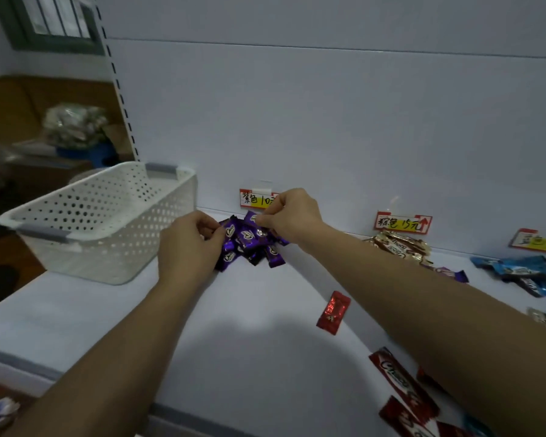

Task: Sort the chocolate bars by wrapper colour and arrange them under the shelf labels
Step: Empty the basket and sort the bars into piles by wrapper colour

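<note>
A heap of purple-wrapped chocolate bars [249, 244] lies on the white shelf [108, 310] below a purple price label [254, 198]. My left hand [189, 247] pinches a purple bar at the heap's left edge. At the top of the heap my right hand [292, 216] pinches another purple bar. Brown and gold bars [401, 246] are piled under a second label [402, 222]. Blue bars [524, 272] lie under a third label [536, 242] at the right. One stray purple bar [453, 274] rests between the brown and blue piles.
A white perforated basket [101, 222] stands on the shelf to the left of my hands. A small red bar [333, 312] lies alone mid-shelf, and longer red bars [404, 386] lie at the lower right under my forearm. The shelf's back wall rises just behind the labels.
</note>
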A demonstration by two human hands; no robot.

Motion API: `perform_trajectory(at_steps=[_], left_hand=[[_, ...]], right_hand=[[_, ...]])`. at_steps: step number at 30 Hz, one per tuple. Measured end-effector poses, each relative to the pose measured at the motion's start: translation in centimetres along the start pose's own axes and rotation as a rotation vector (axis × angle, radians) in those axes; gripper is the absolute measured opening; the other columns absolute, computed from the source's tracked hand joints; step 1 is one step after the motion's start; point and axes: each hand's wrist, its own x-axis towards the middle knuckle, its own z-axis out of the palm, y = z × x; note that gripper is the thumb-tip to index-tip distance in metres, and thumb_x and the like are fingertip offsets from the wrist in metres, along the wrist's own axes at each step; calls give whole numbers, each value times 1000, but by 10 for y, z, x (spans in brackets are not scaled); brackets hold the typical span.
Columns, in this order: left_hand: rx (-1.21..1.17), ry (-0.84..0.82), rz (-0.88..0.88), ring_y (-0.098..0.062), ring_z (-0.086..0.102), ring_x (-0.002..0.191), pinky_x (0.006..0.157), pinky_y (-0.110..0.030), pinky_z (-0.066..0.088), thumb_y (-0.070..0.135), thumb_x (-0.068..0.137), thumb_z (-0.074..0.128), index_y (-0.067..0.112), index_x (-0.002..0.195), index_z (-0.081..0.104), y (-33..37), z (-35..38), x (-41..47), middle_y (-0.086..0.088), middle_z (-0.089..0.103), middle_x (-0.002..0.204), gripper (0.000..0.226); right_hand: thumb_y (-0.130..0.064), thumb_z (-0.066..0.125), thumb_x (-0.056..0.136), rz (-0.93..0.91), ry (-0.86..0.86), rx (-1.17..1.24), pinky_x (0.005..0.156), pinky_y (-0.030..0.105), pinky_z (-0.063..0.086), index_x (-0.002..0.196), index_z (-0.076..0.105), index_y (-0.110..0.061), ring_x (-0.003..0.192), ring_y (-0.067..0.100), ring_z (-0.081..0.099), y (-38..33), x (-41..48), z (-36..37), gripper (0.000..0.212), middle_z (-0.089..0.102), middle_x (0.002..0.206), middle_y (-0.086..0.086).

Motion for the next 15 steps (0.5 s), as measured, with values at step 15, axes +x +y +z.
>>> perform_trajectory(at_steps=[15], left_hand=[[22,-328,532,2,64,91,83,-14,48,26,90,72,26,110,75,53,3,-54,16,72,101,21]], right_hand=[[-32,67,95,-378,-161,-471,74,15,47,113,72,-26,88,1,64,40,-74,-115,20,70,98,-11]])
